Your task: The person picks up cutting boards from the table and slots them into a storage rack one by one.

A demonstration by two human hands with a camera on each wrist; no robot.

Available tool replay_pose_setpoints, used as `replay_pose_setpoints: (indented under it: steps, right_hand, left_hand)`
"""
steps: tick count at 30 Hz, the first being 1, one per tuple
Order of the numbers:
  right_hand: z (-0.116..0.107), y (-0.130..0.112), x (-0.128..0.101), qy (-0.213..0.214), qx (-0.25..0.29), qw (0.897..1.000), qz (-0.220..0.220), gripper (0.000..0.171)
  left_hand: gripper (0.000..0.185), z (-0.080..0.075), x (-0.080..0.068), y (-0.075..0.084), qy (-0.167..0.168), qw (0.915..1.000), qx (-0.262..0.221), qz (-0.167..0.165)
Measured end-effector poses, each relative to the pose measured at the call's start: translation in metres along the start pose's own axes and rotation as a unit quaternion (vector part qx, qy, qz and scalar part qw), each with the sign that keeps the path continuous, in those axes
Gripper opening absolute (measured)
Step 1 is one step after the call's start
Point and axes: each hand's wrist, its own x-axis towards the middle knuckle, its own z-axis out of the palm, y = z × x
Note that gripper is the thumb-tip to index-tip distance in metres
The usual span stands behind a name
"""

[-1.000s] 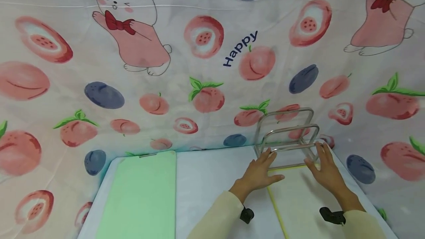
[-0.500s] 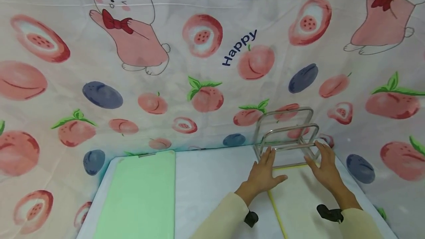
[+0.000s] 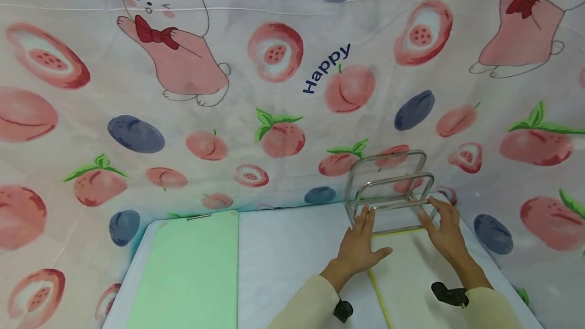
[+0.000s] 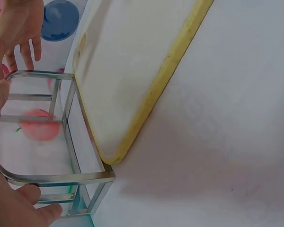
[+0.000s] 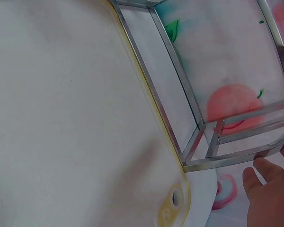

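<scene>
A silver metal rack (image 3: pixel 388 182) with upright looped frames stands at the back right of the table. My left hand (image 3: pixel 356 253) touches its front left side with straight fingers, the thumb spread away. At the rack's front right corner, the extended fingers of my right hand (image 3: pixel 443 225) touch the frame. In the right wrist view, right fingers (image 5: pixel 270 175) lie along the outer side of the bent bar. Directly in front of the rack lies a cream cutting board (image 3: pixel 411 278) with a yellow edge. A yellow patch with a hole (image 5: pixel 175 197) marks one corner.
A light green board (image 3: pixel 187 273) lies flat on the left of the white table (image 3: pixel 292 263). Behind and around the table hangs a cloth (image 3: pixel 274 116) printed with peaches and rabbits, close behind the rack.
My left hand has shifted slightly along the rack, its fingers now pointing more straight up. The right hand and rack hold nearly the same place; the whole view has drifted a little.
</scene>
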Motion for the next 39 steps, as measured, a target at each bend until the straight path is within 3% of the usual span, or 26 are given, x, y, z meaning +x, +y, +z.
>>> replay_pose_setpoints:
  steps: [8,16,21,39]
  right_hand:
    - [0.005,-0.005,-0.001,0.016,0.001,1.0,0.001,0.056]
    - [0.006,-0.009,-0.002,-0.01,0.001,1.0,0.015,0.06]
    - [0.006,-0.014,-0.003,-0.014,0.0,1.0,0.012,0.06]
    - [0.024,-0.02,-0.007,-0.01,0.002,1.0,-0.005,0.056]
  left_hand:
    - [0.092,0.002,-0.003,-0.004,0.019,0.9998,-0.003,0.006]
    - [0.096,-0.008,-0.007,-0.009,0.01,0.9962,0.085,0.019]
    - [0.097,-0.009,-0.009,-0.012,0.002,0.9933,0.114,0.018]
    - [0.1,-0.007,-0.021,-0.033,0.029,0.9951,0.093,0.016]
